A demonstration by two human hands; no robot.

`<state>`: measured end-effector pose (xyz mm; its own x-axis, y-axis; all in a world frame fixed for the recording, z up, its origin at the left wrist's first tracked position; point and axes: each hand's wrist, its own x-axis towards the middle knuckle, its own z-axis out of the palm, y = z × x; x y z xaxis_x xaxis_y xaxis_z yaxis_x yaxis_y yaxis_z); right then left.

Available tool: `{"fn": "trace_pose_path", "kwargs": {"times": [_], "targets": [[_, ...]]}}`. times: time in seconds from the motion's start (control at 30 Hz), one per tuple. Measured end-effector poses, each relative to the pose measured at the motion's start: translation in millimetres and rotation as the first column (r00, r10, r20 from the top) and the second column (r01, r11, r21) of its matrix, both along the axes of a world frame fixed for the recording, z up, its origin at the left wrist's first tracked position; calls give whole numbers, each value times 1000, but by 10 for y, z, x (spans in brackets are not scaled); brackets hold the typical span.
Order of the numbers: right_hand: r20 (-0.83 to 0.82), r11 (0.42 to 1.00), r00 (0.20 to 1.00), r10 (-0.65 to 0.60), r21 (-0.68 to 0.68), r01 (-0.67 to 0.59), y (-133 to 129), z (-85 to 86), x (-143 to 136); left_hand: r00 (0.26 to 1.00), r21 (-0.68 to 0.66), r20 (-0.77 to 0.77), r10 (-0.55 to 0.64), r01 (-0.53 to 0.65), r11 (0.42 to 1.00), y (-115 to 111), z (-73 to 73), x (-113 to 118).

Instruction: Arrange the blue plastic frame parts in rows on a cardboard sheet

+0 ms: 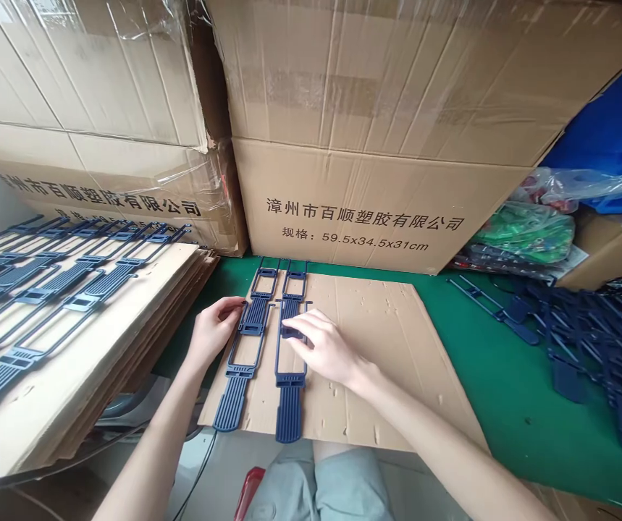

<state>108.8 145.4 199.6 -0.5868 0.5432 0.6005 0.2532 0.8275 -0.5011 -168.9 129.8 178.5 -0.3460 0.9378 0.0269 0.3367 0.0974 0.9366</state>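
Note:
Two columns of dark blue plastic frames with ribbed paddle ends lie on a flat cardboard sheet (pixel 376 347). In the left column, one frame (pixel 229 401) lies nearest my body and another frame (pixel 257 314) overlaps its far end. My left hand (pixel 216 329) pinches the left edge where these two meet. The right column has a near frame (pixel 289 412) and a far frame (pixel 290 307). My right hand (pixel 324 346) reaches over that column, thumb and fingers closed around the overlapping section, partly covering it.
At left, a stack of cardboard sheets (pixel 126 347) bears rows of similar frames. A tangled pile of blue frames (pixel 582 347) lies on the green table (pixel 511 405) at right. Large cartons (pixel 354 174) stand behind, with bagged green items (pixel 531 231) beside them.

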Motion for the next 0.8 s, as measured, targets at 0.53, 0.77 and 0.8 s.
{"fn": "trace_pose_path", "kwargs": {"times": [0.53, 0.77, 0.8], "targets": [[-106, 999, 993, -48, -4, 47, 33, -233, -260, 1000, 17, -18, 19, -19, 1000, -15, 37, 48], [-47, 993, 993, -107, -46, 105, 45, -261, -234, 1000, 21, -28, 13, -13, 1000, -14, 28, 41], [-18, 992, 993, -120, -48, 119, 48, -275, -232, 1000, 22, -27, 11, -10, 1000, -14, 23, 37]]}}
